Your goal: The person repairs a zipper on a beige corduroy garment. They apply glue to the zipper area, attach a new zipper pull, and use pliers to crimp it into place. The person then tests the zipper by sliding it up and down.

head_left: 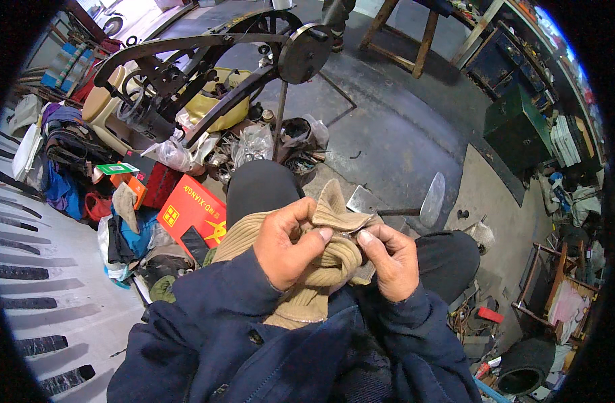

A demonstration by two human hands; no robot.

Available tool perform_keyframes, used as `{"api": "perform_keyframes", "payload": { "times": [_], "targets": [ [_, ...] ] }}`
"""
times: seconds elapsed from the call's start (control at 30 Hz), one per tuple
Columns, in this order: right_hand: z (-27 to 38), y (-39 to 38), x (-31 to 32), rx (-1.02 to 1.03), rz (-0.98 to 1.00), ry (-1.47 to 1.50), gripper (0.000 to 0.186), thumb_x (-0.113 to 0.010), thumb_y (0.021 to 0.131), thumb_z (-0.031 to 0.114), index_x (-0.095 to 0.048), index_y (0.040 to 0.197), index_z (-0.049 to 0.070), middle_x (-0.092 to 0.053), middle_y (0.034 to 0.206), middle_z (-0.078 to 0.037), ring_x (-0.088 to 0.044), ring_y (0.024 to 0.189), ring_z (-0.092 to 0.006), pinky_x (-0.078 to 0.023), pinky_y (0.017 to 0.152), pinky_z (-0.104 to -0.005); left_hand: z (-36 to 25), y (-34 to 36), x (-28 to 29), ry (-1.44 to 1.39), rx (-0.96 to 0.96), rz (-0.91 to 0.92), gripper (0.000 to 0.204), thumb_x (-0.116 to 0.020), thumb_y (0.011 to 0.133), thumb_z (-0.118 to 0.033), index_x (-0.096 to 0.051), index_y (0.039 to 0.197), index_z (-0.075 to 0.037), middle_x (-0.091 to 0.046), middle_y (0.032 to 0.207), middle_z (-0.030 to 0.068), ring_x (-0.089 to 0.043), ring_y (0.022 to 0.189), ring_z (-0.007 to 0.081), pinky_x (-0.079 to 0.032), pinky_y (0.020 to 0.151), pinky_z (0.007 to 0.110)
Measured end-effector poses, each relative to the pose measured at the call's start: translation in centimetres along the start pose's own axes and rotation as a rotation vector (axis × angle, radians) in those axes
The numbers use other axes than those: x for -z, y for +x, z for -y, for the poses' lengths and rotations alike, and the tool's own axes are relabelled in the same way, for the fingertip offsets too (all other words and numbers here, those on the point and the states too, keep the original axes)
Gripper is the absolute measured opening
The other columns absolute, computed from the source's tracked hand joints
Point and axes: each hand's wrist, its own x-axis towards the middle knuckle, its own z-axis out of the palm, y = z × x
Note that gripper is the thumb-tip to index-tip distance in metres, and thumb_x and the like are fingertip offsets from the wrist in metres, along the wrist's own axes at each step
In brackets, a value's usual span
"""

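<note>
A tan ribbed knit garment lies bunched across my lap over dark trousers, with a folded edge standing up at the top and a metal zipper along it. My left hand grips the garment, thumb pressed on the fabric just left of the zipper. My right hand pinches the zipper edge between thumb and fingers. Both hands are close together in front of my knees.
A black iron hand-cranked machine stands ahead amid bags and a yellow bin. A red box and piled cloth are at left. A green cabinet and wooden chair are at right. Another person's leg shows beyond.
</note>
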Motion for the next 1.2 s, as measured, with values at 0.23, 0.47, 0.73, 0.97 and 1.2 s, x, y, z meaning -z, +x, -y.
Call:
{"api": "perform_keyframes", "payload": {
  "times": [0.23,0.47,0.73,0.97,1.2],
  "targets": [
    [-0.4,0.4,-0.6,-0.015,0.222,0.449,0.038,-0.061,0.100,0.016,-0.059,0.133,-0.003,-0.065,0.127,-0.009,-0.059,0.118,-0.0169,-0.043,0.105,-0.0316,-0.6,-0.1,-0.3,0.041,0.006,0.041,0.011,-0.060,0.094,-0.005,-0.065,0.104,-0.002,-0.061,0.090,-0.0036,-0.052,0.080,0.0027,-0.044,0.072,0.022],
    [-0.6,0.8,-0.9,-0.078,0.301,0.588,0.046,-0.061,0.099,0.015,-0.054,0.140,-0.005,-0.063,0.134,-0.011,-0.058,0.125,-0.0194,-0.041,0.110,-0.0340,-0.5,-0.2,-0.5,0.093,-0.011,0.032,0.005,-0.060,0.092,-0.003,-0.062,0.097,-0.002,-0.058,0.088,-0.0020,-0.051,0.083,0.0043,-0.044,0.075,0.024],
    [-1.1,0.1,-1.6,0.018,0.188,0.412,0.033,-0.058,0.104,0.014,-0.060,0.132,-0.004,-0.067,0.126,-0.009,-0.061,0.117,-0.0150,-0.046,0.103,-0.0310,-0.3,-0.2,-0.4,0.309,-0.047,0.019,0.016,-0.057,0.094,-0.006,-0.062,0.108,-0.001,-0.062,0.094,-0.0012,-0.054,0.088,0.0054,-0.046,0.081,0.025],
    [-1.8,-0.3,-2.8,-0.004,0.153,0.604,0.036,-0.059,0.104,0.013,-0.056,0.135,-0.004,-0.065,0.128,-0.010,-0.062,0.116,-0.0161,-0.048,0.102,-0.0326,-0.1,-0.3,-0.5,0.321,-0.029,0.049,0.021,-0.056,0.094,-0.006,-0.061,0.114,0.000,-0.063,0.100,0.0004,-0.055,0.091,0.0062,-0.047,0.084,0.025],
    [-1.9,-0.4,-2.9,-0.043,0.163,0.775,0.038,-0.062,0.101,0.011,-0.056,0.135,-0.005,-0.065,0.131,-0.014,-0.064,0.119,-0.0218,-0.048,0.106,-0.0367,0.4,-0.2,-0.2,0.199,0.018,0.105,0.026,-0.055,0.099,-0.010,-0.057,0.122,0.001,-0.064,0.110,0.0031,-0.057,0.100,0.0080,-0.046,0.090,0.026]
  ]
}}
